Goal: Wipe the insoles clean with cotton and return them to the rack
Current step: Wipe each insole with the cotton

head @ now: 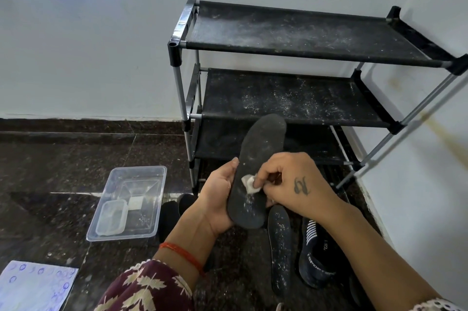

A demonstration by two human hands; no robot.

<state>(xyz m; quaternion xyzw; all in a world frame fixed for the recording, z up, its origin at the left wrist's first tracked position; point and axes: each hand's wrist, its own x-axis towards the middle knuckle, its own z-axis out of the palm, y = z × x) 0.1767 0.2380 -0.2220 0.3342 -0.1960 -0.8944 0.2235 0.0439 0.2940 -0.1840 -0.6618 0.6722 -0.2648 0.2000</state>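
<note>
My left hand (217, 196) grips a dark insole (260, 156) by its lower left edge and holds it upright in front of the rack. My right hand (291, 181) pinches a small white cotton pad (249, 182) and presses it against the insole's middle, where white specks show. A second dusty insole (279, 247) lies on the floor below. The black shoe rack (298, 37) stands against the wall, its fabric shelves speckled with white dust.
A clear plastic tray (152, 214) holding a smaller clear container (111, 218) and a white pad sits on the dark stone floor at left. A navy shoe (316, 257) lies by the floor insole. Patterned paper (33, 285) lies at the bottom left.
</note>
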